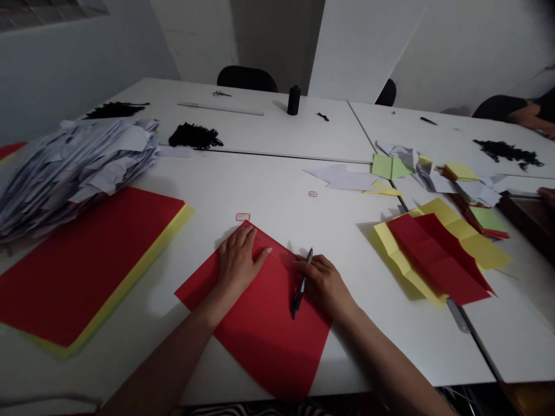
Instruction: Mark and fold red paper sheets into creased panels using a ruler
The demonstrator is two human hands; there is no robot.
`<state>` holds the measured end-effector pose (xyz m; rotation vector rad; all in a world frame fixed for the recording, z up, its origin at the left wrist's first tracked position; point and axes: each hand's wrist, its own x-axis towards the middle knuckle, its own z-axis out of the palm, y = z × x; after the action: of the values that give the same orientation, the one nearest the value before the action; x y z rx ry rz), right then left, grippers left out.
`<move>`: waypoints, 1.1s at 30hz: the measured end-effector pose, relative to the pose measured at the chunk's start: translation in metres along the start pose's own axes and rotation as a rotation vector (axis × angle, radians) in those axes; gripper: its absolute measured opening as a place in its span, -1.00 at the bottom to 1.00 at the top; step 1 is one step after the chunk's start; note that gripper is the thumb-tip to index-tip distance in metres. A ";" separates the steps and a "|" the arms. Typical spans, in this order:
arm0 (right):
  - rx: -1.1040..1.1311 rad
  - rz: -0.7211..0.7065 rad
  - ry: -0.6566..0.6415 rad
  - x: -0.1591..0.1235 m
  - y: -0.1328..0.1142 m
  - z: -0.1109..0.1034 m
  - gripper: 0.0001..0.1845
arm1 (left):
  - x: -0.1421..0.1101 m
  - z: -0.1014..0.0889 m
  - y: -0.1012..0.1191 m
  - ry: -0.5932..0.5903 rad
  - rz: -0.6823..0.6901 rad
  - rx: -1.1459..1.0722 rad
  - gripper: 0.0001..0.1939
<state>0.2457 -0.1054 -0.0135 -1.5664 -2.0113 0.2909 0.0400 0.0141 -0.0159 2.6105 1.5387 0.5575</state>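
A: How was the tabletop [342, 222] occupied?
B: A stack of coloured sheets [95, 260] was laid at the left. Before the person, a red sheet [264, 329] was set aslant, its lowest corner brought to the near edge.
A: And the hands?
B: The left hand [238, 260] was spread flat near the sheet's far corner, nothing gripped. The right hand [327, 283] was curled at the right side, around something slim.
A: Which step was judged to be in hand?
B: Lining up: a clear strip [277, 249], apparently a ruler, was laid along the far right edge, pressed near one end by the left hand. No drawn line could be made out.
A: What was called for next?
B: Steadiness of the strip, most likely, before any mark was made with the pen [302, 284], which was grasped by the right hand.
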 end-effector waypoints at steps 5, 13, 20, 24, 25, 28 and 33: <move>-0.005 0.005 -0.001 0.000 0.000 0.000 -0.48 | -0.001 0.000 0.000 0.005 0.002 0.003 -0.48; 0.014 0.006 0.010 -0.001 0.001 0.002 -0.46 | 0.000 0.002 -0.001 0.021 0.001 0.002 -0.48; 0.003 0.008 -0.006 -0.001 0.002 0.002 -0.44 | -0.001 0.003 -0.002 0.030 0.004 0.016 -0.49; -0.001 0.009 -0.006 0.000 0.000 0.002 -0.45 | -0.001 0.002 -0.001 0.040 0.010 0.013 -0.49; -0.005 0.008 -0.006 0.000 0.000 0.001 -0.45 | -0.001 0.002 -0.001 0.040 0.010 0.010 -0.50; -0.015 0.010 -0.005 0.000 0.000 0.001 -0.44 | 0.000 0.001 0.000 0.040 0.009 0.004 -0.50; -0.015 0.015 -0.008 0.000 0.000 0.001 -0.44 | 0.000 0.002 -0.001 0.039 0.009 0.004 -0.50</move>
<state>0.2450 -0.1051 -0.0144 -1.5929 -2.0128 0.2882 0.0399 0.0146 -0.0184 2.6263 1.5407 0.6110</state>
